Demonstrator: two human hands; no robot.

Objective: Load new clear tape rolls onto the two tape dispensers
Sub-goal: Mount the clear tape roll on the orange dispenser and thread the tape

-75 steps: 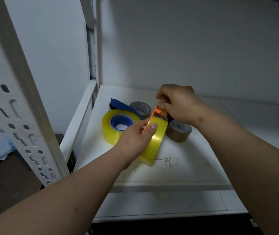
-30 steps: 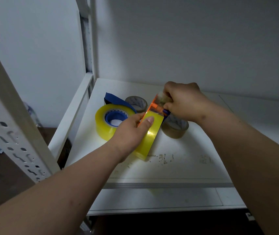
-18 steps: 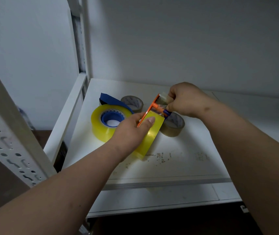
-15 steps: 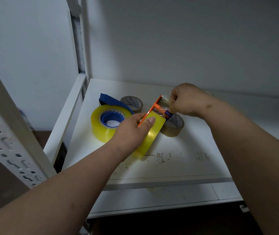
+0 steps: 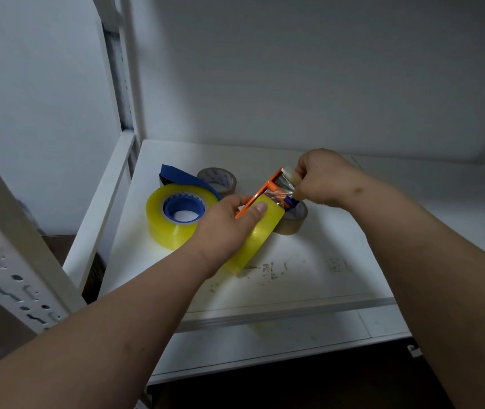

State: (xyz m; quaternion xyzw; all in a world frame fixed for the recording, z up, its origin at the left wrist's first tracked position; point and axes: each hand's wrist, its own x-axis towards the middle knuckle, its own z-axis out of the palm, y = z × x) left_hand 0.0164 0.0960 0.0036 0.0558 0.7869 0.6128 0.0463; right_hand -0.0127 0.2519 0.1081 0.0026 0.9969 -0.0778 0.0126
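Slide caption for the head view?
Left hand steadies orange dispenser; right hand pulls clear tape across it.

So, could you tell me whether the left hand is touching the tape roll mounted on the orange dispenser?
Touching: the head view shows the left hand wrapped over the tape roll, thumb flat against it.

Left of the upright tape roll (image 5: 260, 236), a flat roll on a blue dispenser (image 5: 176, 215) blocks the way; behind it sit two brown rolls (image 5: 219, 180). Bare shelf (image 5: 309, 278) lies open in front and to its right.
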